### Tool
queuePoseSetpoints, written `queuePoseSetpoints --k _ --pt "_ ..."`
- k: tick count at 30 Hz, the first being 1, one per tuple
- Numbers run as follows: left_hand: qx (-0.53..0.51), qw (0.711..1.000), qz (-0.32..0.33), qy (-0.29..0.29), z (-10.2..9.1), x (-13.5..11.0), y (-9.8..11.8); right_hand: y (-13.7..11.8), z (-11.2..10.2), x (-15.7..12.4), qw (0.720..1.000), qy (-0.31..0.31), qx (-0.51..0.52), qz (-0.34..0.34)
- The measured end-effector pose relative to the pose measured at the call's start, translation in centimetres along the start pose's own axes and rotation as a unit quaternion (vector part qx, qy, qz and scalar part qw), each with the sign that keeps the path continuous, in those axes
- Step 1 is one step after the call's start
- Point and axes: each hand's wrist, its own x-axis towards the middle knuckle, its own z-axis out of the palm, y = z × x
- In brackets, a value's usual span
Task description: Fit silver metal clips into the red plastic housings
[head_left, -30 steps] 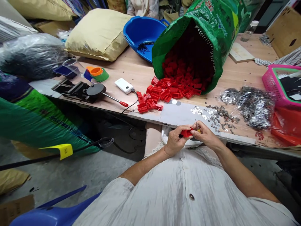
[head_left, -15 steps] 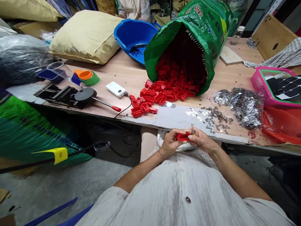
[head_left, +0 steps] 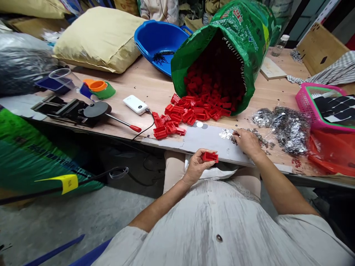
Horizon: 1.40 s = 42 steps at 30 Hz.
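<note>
My left hand (head_left: 195,168) grips a small red plastic housing (head_left: 210,157) at the table's front edge, its hollow side showing. Over the small flat metal pieces (head_left: 226,134) on the grey sheet, my right hand (head_left: 247,142) reaches down with its fingertips pinched together. What lies between those fingertips is too small to make out. Beyond my left hand, loose red housings (head_left: 174,114) spill from the mouth of a green sack (head_left: 249,96). More metal pieces lie beside and behind my right hand, partly hidden by it.
Clear bags of metal pieces (head_left: 291,129) and a pink basket (head_left: 302,98) stand to the right. At left is a black hand-lever device (head_left: 66,111) near a white power bank (head_left: 135,104) with a cable. A blue basin (head_left: 144,40) sits behind. A person (head_left: 159,10) is across the table.
My right hand has left the red housing, where it held a small thin metal tool, and moved forward to the metal pieces. My left hand keeps the housing, shifted slightly left.
</note>
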Motion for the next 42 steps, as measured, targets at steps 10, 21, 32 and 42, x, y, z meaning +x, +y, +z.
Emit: queuePoseSetpoints --k 10,21,32,42 --pt "0.017 1.000 0.005 0.004 -0.4 0.1 -0.1 -0.4 0.3 2.2 1.000 -0.016 -0.019 0.012" --pt "0.058 0.997 0.031 0.028 -0.3 0.1 0.1 -0.6 -0.6 1.8 0.998 -0.013 0.060 0.034" --pt "0.207 0.963 0.161 0.063 0.6 0.7 0.4 -4.6 0.0 -4.6 0.895 -0.031 0.443 -0.043" --pt "0.343 0.885 0.311 0.042 1.7 0.5 1.6 -7.5 0.2 -6.8 0.903 0.018 0.429 -0.028"
